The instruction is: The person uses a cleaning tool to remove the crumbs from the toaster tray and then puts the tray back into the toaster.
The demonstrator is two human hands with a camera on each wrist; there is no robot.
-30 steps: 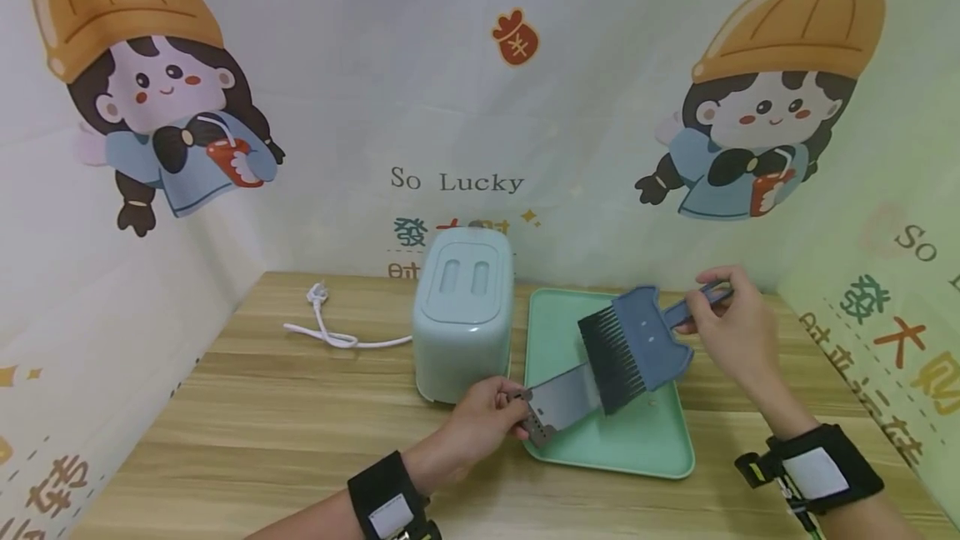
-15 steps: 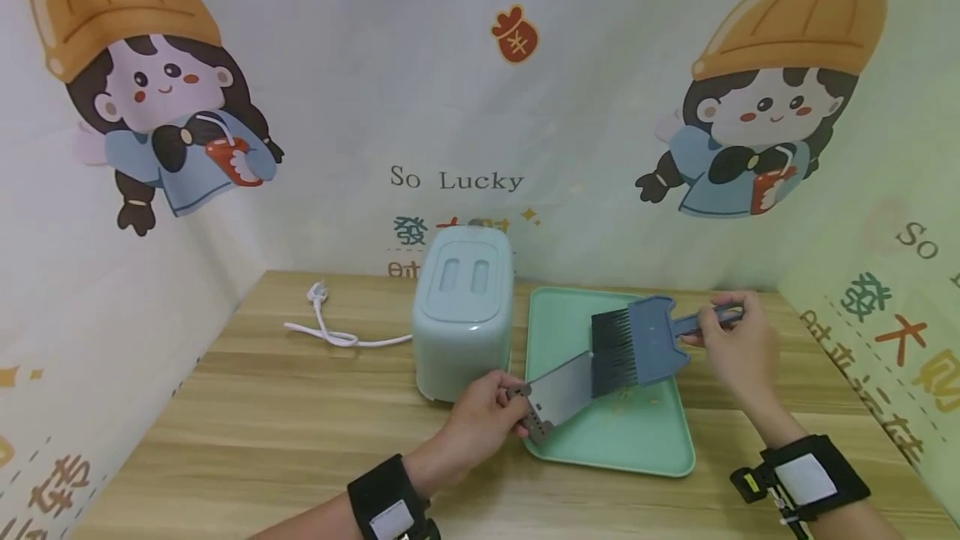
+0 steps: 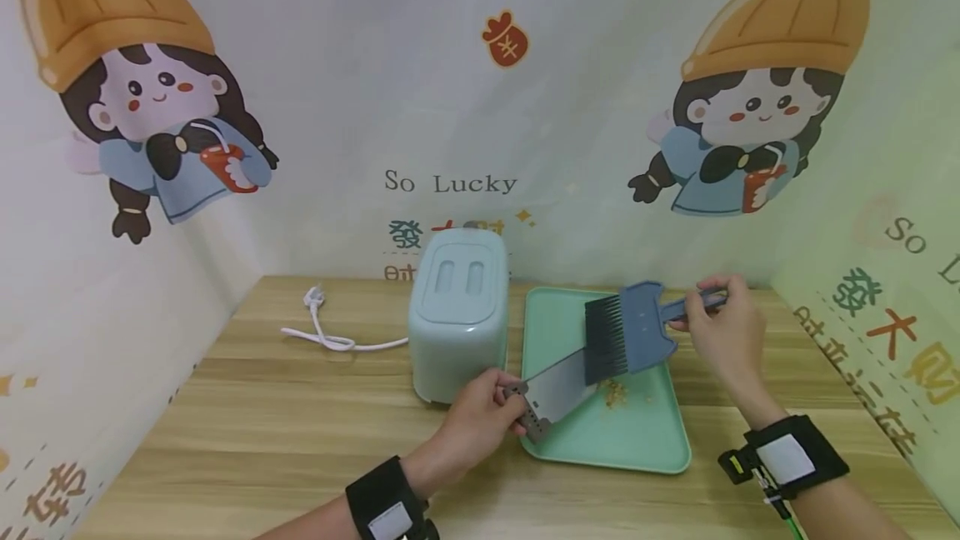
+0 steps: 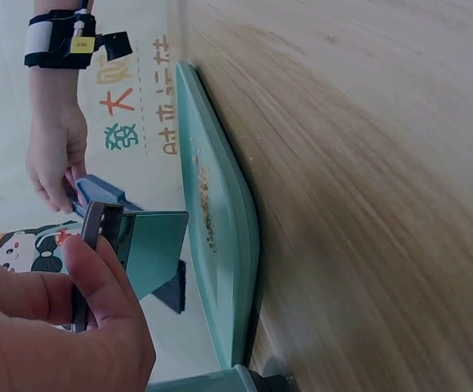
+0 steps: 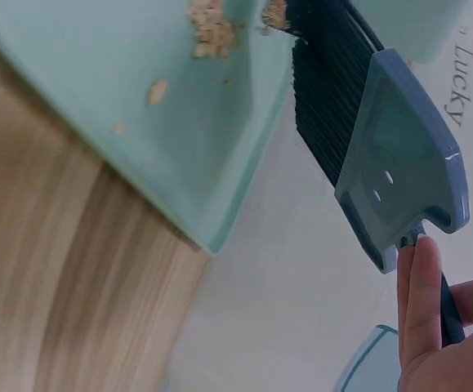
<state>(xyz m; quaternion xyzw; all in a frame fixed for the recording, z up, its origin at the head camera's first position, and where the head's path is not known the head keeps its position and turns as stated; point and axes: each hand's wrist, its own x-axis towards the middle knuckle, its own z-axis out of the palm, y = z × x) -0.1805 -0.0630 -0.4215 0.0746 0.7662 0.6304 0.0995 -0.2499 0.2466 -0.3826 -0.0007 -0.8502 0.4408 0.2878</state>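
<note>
My left hand [image 3: 480,417] pinches the dark end of a flat metal crumb tray [image 3: 557,390], tilted down over a green tray [image 3: 645,444]. In my right hand [image 3: 729,338] is the handle of a blue brush [image 3: 647,328] with a cat-shaped head. Its black bristles [image 3: 604,340] lie against the crumb tray's far end. Brown crumbs [image 3: 616,394] lie in the green tray below; the right wrist view shows these crumbs [image 5: 211,33] closer, some partly hidden by the bristles.
A pale blue-green toaster [image 3: 457,340] stands left of the green tray, close to my left hand. Its white cord and plug [image 3: 330,338] lie on the wooden table [image 3: 247,432]. A printed cloth [image 3: 570,107] hangs behind.
The brush swings from a steep slant across the crumb tray to a flatter angle at its far end. More crumbs show in the green tray. My left hand keeps its hold, nearly still.
</note>
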